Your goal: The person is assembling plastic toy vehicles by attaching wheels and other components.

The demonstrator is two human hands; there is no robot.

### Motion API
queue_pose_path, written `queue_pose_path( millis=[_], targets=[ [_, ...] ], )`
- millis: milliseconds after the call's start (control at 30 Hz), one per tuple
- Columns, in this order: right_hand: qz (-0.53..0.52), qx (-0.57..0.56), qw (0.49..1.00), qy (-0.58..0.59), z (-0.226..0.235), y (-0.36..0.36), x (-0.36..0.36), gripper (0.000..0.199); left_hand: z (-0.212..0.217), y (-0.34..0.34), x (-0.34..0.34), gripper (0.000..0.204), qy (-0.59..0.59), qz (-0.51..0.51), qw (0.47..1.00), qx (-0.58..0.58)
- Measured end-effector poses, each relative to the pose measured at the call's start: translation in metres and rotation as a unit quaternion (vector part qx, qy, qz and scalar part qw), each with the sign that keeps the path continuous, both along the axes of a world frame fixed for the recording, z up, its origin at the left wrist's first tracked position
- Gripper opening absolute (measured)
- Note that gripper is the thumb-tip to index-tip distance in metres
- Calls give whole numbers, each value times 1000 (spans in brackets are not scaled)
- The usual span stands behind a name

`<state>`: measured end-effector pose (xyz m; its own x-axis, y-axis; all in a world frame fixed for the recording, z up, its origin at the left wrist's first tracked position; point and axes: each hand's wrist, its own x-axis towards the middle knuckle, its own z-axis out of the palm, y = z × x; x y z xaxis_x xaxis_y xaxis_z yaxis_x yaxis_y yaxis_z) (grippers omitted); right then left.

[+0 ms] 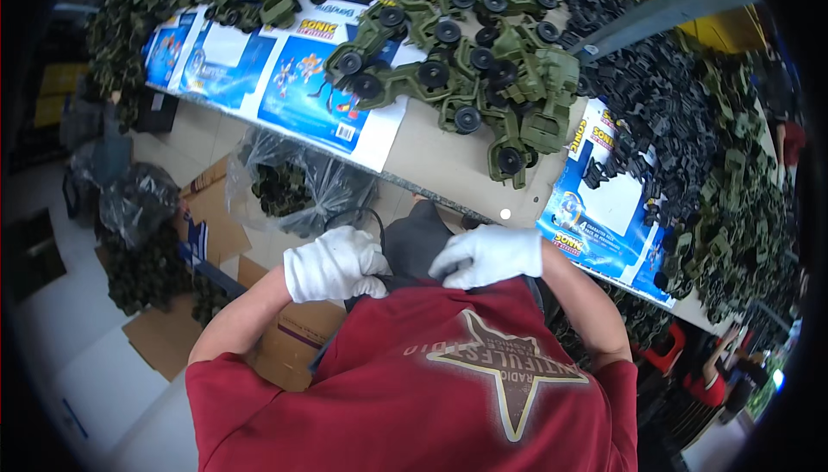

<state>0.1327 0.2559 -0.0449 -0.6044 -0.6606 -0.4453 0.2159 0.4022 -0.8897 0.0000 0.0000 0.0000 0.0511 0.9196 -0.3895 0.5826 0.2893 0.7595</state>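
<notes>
Both my hands wear white gloves and sit close to my body, below the table's front edge. My left hand point(335, 265) is curled against the top edge of my red shirt point(431, 377), which has a brown star print. My right hand point(488, 256) pinches the same edge a little to the right. Between the hands shows a dark grey cloth point(420, 239), with a thin black cable point(373, 216) looping above the left hand. What exactly the fingers pinch is hidden under the gloves.
The table point(431, 157) ahead carries a heap of green toy vehicles point(483, 66) with black wheels, black plastic parts point(655, 101) and blue printed cards point(310, 84). Under it lie clear bags of green parts point(293, 187), cardboard boxes point(216, 213) and a red stool point(668, 347).
</notes>
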Motion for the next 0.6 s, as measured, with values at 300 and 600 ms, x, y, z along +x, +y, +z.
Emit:
queue_pose_path(
  millis=[300,600],
  targets=[
    [-127,353,917,134,-44,-48,-22,22,13,-23,9,26,-8,38,999,28],
    [-20,82,987,134,-36,-79,-33,45,13,-34,8,27,1,49,999,17]
  ],
)
